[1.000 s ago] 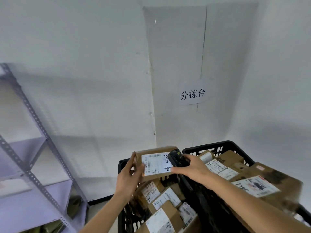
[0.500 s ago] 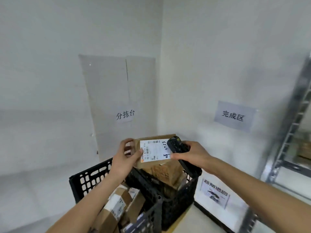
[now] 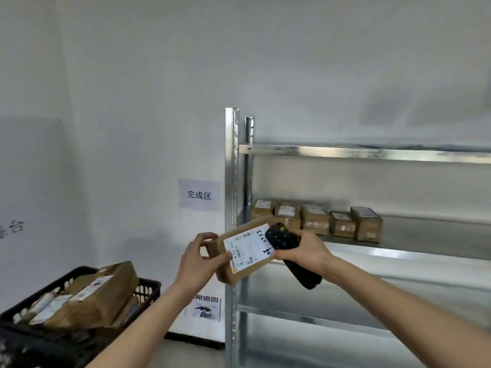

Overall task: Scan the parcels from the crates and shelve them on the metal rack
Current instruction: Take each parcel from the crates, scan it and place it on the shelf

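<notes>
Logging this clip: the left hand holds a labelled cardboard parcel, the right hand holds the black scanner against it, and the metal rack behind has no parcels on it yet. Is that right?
Not quite. The left hand does hold the labelled parcel and the right hand the black scanner, but the head view shows the metal rack already carrying a row of shelved parcels.

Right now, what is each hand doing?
Left hand: fingers grip the brown cardboard parcel with the white label.
Right hand: fingers grip the black handheld scanner.
</notes>
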